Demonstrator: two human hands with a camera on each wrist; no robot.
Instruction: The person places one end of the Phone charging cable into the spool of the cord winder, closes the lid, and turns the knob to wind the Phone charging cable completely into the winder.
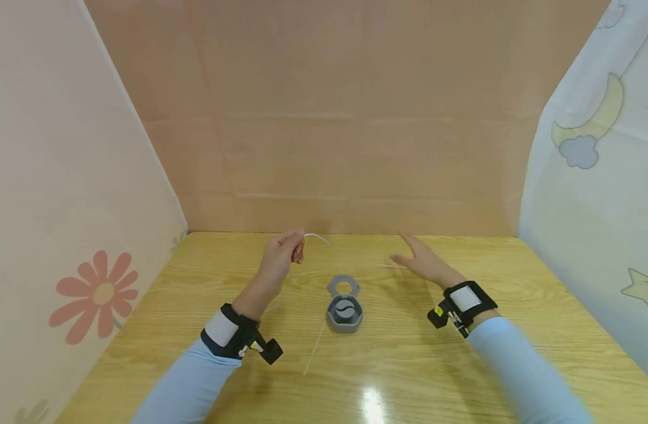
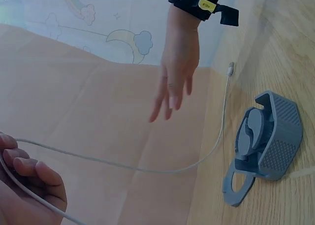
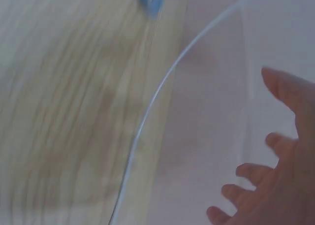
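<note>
White cable (image 2: 147,170): pinched in my left hand (image 1: 281,256), raised left of and beyond the grey holder (image 1: 344,306) on the table (image 1: 462,377). Its plug end lies beyond the holder. My right hand (image 1: 422,262) hovers there, fingers spread, holding nothing.
</note>
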